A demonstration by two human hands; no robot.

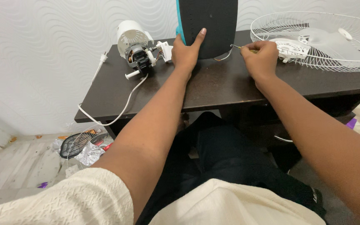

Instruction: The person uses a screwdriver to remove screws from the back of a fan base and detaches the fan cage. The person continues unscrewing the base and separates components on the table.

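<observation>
Left hand (187,52) pressed flat-ish against the upright dark fan base panel (213,27) with the teal edge, fingers wrapped round its left side, thumb up the face, steadying it on the dark bench (213,83). Right hand (262,58) closed in a pinch on a thin screwdriver (242,48), tip pointing left at the panel's lower right corner, where a short wire sticks out. Fan looks well into being stripped down: motor unit (136,46) with bare shaft and white cable (121,108) lies apart at the left of the bench, white wire grille (326,39) with the blade inside lies flat at the right. Panel not opened as far as visible; whether any screw is out, cannot tell. Second grille (84,143) and foil scraps on the floor below.
</observation>
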